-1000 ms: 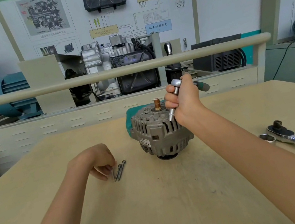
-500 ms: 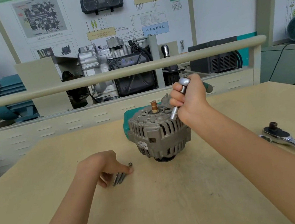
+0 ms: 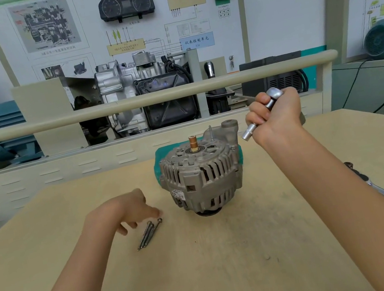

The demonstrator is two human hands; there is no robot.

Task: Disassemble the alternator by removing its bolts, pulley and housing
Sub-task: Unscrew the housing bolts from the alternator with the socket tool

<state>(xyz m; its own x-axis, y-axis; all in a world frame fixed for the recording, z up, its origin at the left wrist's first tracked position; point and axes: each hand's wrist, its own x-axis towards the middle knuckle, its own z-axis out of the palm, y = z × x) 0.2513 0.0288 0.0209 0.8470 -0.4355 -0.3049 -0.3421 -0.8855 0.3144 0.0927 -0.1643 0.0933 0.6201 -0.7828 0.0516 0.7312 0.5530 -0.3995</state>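
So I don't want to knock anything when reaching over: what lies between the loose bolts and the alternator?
Nothing: in the head view only bare table separates the loose bolts from the alternator.

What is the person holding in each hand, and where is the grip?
The right hand grips a socket driver round the middle of its metal shaft. The left hand holds nothing; the bolts lie loose beside its fingers.

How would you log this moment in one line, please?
right hand grips socket driver | left hand open by removed bolts | alternator on table
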